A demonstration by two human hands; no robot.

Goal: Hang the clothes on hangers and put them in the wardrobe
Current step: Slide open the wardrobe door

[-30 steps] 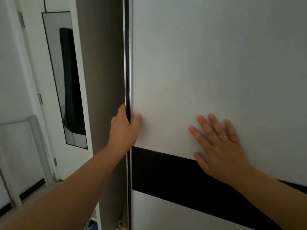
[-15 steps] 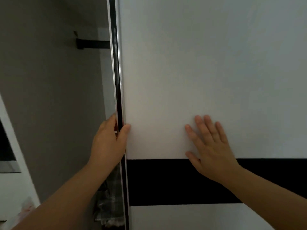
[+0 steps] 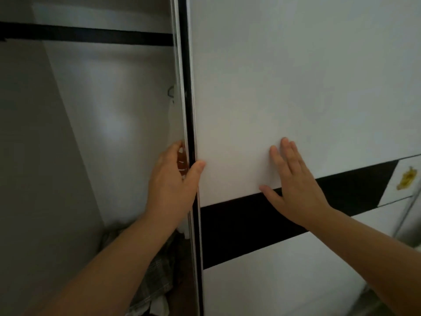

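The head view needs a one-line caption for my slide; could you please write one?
Left hand grips the sliding wardrobe door's edge, right hand flat on its panel, hanging rail exposed.

matt white door (image 3: 284, 87) (glossy edge), checked cloth (image 3: 157, 277)

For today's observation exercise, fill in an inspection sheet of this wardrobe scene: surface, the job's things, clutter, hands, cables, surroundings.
Surface: white sliding door with a black band.
Job's things: wardrobe interior open at left; dark hanging rail bare where visible; no hanger seen.
Clutter: checked fabric heaped on the wardrobe floor.
Hands: left hand has its grip round the door's edge; right hand lies flat on the door panel.
Cables: nothing seen.
Surroundings: yellow mark on a white panel at far right.
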